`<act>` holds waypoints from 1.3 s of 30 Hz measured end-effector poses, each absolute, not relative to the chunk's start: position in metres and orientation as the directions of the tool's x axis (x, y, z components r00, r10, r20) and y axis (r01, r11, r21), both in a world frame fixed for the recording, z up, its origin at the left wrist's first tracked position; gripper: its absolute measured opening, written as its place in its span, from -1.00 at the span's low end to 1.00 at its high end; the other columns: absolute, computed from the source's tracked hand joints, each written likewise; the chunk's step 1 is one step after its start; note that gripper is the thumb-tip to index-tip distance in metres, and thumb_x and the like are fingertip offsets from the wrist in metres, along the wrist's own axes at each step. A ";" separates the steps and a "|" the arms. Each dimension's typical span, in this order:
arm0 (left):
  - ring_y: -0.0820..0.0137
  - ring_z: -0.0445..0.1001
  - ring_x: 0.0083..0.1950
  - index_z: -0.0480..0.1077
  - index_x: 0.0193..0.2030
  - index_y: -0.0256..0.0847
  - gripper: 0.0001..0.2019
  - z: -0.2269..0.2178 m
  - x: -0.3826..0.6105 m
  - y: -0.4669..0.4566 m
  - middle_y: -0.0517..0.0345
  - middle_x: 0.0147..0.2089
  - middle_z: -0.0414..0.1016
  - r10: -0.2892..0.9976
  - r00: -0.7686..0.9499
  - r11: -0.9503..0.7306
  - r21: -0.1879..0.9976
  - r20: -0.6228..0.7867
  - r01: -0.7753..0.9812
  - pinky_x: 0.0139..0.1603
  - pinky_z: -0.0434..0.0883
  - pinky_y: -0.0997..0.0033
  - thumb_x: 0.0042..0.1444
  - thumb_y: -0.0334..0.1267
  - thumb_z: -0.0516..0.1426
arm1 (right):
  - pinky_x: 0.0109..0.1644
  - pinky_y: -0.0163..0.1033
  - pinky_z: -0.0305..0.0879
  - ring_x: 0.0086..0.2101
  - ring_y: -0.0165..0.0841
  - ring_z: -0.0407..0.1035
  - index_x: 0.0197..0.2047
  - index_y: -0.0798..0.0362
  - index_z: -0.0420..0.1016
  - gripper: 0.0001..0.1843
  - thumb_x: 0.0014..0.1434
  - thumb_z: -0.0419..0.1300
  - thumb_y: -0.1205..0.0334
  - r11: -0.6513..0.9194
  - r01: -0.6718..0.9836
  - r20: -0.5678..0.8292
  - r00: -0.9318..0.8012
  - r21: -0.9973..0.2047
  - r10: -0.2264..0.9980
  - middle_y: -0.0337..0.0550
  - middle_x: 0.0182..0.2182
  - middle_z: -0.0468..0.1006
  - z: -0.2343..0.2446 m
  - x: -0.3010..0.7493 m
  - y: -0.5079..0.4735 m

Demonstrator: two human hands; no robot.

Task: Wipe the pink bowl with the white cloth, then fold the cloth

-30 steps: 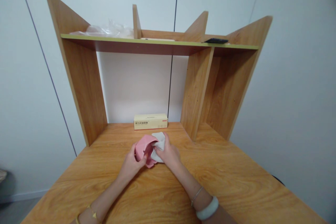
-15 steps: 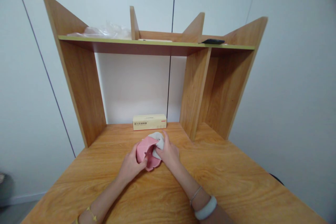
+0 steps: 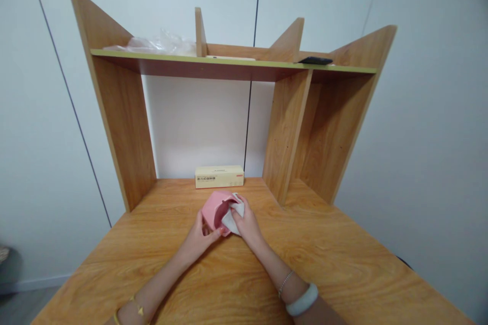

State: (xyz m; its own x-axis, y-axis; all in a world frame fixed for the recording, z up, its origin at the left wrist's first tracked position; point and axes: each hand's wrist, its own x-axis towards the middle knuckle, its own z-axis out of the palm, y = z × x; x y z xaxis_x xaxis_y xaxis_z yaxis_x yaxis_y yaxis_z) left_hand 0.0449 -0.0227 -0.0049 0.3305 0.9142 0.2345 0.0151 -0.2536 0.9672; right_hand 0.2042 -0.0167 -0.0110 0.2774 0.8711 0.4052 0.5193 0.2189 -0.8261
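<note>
A pink bowl-like container (image 3: 214, 206) with a notched, wavy rim is tipped on its side above the desk, its opening facing right. My left hand (image 3: 200, 238) is closed round its lower left side, thumb near the rim. In my right hand (image 3: 246, 221) is a whitish cloth (image 3: 232, 221), pinched between thumb and fingers. Part of the cloth lies inside the container's opening and against its rim. The fingertips behind the cloth are hidden.
A long cream box (image 3: 219, 177) stands at the back of the wooden desk (image 3: 305, 264). Above it runs a hutch shelf (image 3: 236, 63) bearing a clear plastic bag (image 3: 160, 43) and a flat black object (image 3: 315, 60). An upright divider (image 3: 285, 137) stands right of the box.
The pink container has turned in my left hand, so its notch now sits at the upper rim. My right hand and the cloth have shifted slightly; the view has moved a little.
</note>
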 end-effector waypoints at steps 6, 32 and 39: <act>0.20 0.42 -0.06 0.24 -0.05 -0.35 -0.46 -0.009 0.041 -0.014 -0.09 -0.08 0.45 0.957 0.197 -0.249 0.951 0.213 0.181 0.00 0.32 0.20 -0.14 -0.06 0.18 | -0.16 -0.26 0.28 -0.20 -0.30 0.40 0.10 0.00 0.19 -0.49 0.03 0.07 0.27 0.163 0.639 0.432 0.289 -0.751 0.854 -0.13 -0.17 0.50 -0.002 0.205 -0.022; 0.26 0.44 -0.18 0.25 0.01 -0.22 -0.52 0.009 0.037 -0.031 0.05 -0.14 0.48 0.876 0.308 -0.474 0.785 0.372 0.398 -0.15 0.36 0.32 -0.14 -0.27 0.12 | -0.12 -0.19 0.11 -0.18 -0.20 0.31 0.25 0.04 0.01 -0.27 0.03 0.15 0.17 0.088 0.960 0.502 0.059 -0.265 0.863 0.00 -0.15 0.48 0.025 0.203 -0.039; 0.18 0.35 0.05 0.12 0.15 -0.23 -0.39 0.007 0.034 -0.027 -0.07 0.07 0.36 0.898 0.248 -0.438 0.801 0.364 0.409 0.04 0.27 0.23 -0.04 -0.06 0.11 | -0.20 -0.26 0.21 -0.20 -0.24 0.41 0.23 -0.01 0.05 -0.40 0.10 0.03 0.21 -0.014 0.845 0.353 0.238 -0.534 0.905 -0.06 -0.18 0.52 0.011 0.207 -0.032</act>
